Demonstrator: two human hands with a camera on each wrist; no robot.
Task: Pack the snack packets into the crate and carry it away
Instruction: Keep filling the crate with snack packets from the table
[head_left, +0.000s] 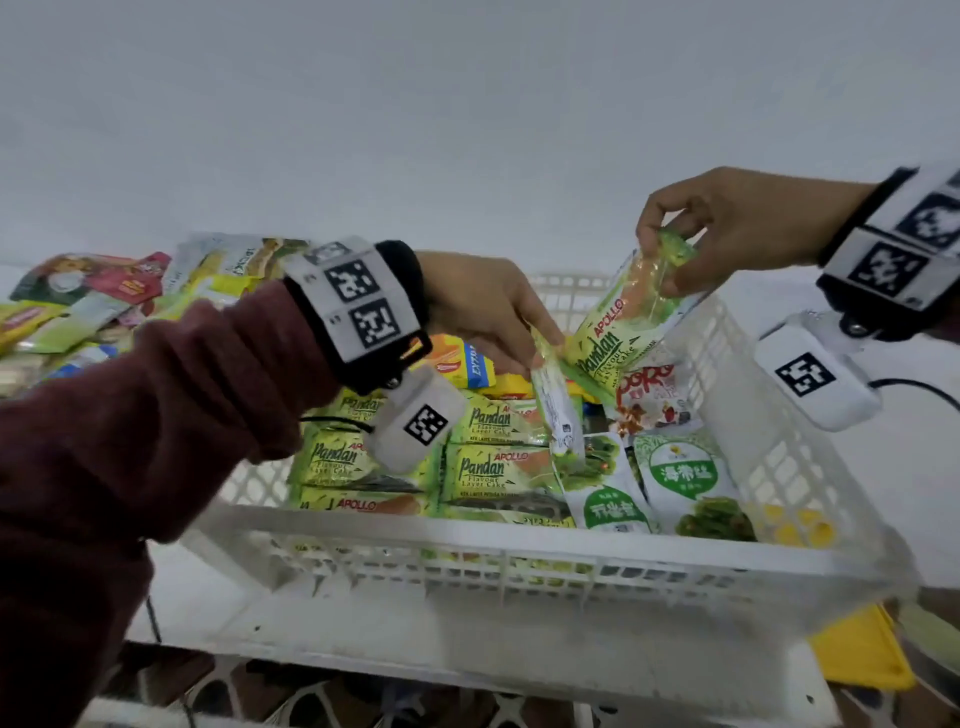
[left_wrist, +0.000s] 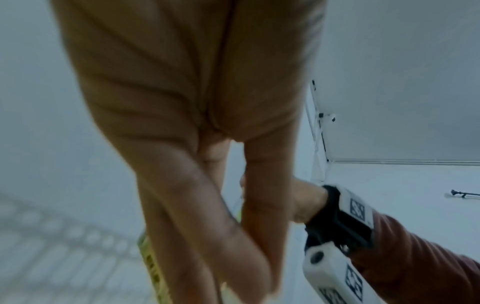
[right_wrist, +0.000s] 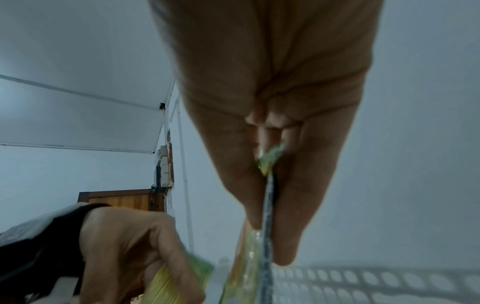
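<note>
Upper left of the head view: loose heap of coloured foil snack packets (head_left: 104, 296) on the white table (head_left: 914, 467), outside the crate. Centre left: left hand (head_left: 483, 306) in a maroon knit sleeve (head_left: 156, 415), reaching over the crate, fingers closed round a slim green-and-yellow cake packet (head_left: 556, 410) hanging end-down. Lower centre: white perforated plastic crate (head_left: 519, 545) on the table, already lined with flat rows of green Pandan layer cake packets (head_left: 493, 467) on its left side, green-and-white seaweed sachets (head_left: 685, 483) at its right, a red-and-white Popo packet (head_left: 652, 395) behind them. Upper right: right hand (head_left: 727, 228), thumb and fingertips pinched on the top seal of another green Pandan cake packet (head_left: 618, 332), hanging tilted above the crate's far right corner. Right wrist view: same pinch, packet edge between the fingers (right_wrist: 298, 205).
</note>
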